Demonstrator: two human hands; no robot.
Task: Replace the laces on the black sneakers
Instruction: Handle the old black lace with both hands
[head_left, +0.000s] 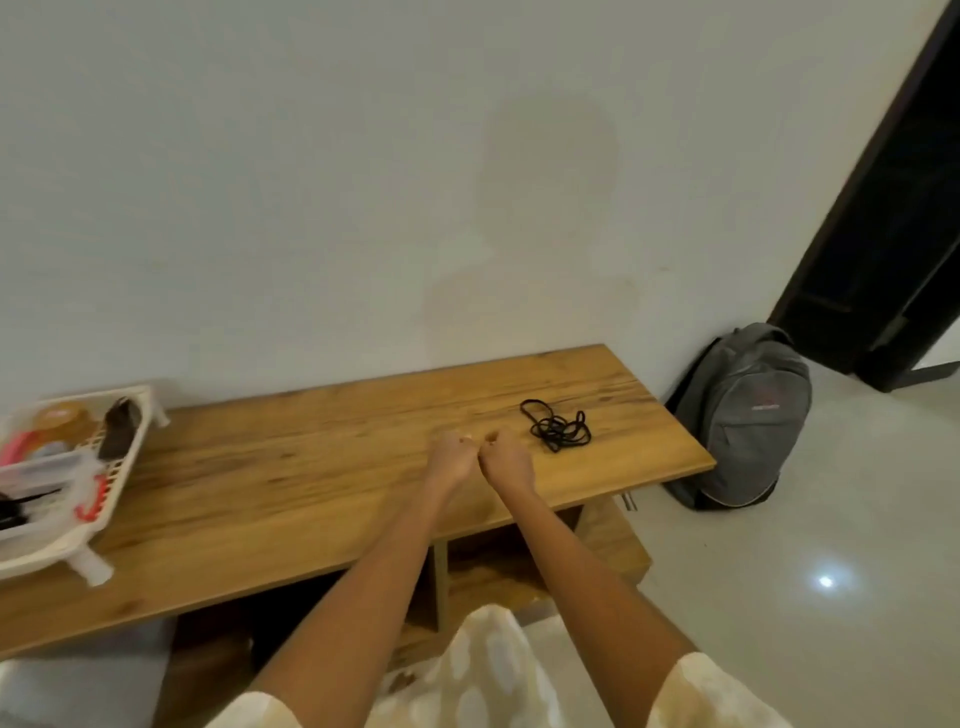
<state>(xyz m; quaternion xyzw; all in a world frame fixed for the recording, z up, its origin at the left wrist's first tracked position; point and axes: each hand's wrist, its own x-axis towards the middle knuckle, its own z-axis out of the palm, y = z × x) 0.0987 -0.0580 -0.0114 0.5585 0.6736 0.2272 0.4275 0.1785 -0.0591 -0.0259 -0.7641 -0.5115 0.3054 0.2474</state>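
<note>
Nearest: pale patterned clothing (483, 670) showing at the bottom edge, both bare forearms reaching forward over the desk (291, 483).

Left hand (451, 461) and right hand (505, 458) sitting side by side over the middle of the desk, knuckles touching or almost touching. Both fists are curling closed. Nothing is showing inside either grip; too small and blurred to say whether the fingertips are pinching something, so cannot tell.

Black lace (558, 430) lying in a loose tangle on the desk, just right of and slightly beyond the right hand, not touching it. One loop trailing off toward the wall. No sneakers are showing from where I'm standing.

Under the desk: open wooden compartments (498, 566) with a vertical divider.

Left end of the desk: white plastic basket (111, 470) holding mixed items, red and pink bits and something dark, contents too blurry to name.

Further right, on the tiled floor (831, 597): grey backpack (748, 415) leaning against the wall (363, 182), just beside the desk's right end. Beyond it, a dark door frame (883, 260). A light spot is reflecting off the floor tiles.
</note>
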